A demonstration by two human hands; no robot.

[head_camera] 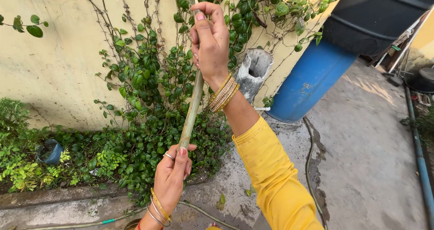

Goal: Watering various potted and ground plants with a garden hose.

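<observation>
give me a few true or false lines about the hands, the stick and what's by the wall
1. Both hands grip the same stick. True: the right hand holds it high up, the left hand low down.
2. The stick lies flat on the ground. False: it is held nearly upright, in front of the vine on the wall.
3. The right arm wears a yellow sleeve. True.
4. The barrel by the wall is red. False: it is blue.
5. Only the right wrist wears bangles. False: both wrists do.
</observation>
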